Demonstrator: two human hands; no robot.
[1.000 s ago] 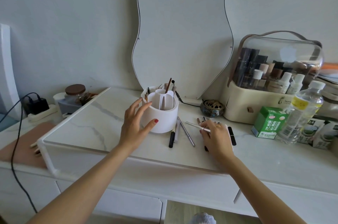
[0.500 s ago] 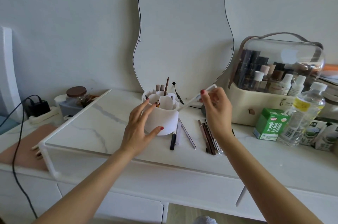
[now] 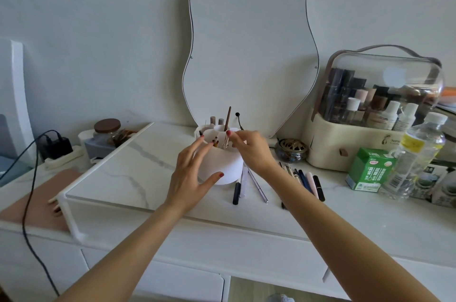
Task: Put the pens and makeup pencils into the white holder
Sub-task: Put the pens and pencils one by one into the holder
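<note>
Soft daylight, sharp, warped edges.

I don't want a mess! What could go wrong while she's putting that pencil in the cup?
The white holder could tip, since only the left hand steadies its side while the right hand lowers a pencil in. The right forearm also hangs over the loose pens on the tabletop, so it might brush them and make them roll.
</note>
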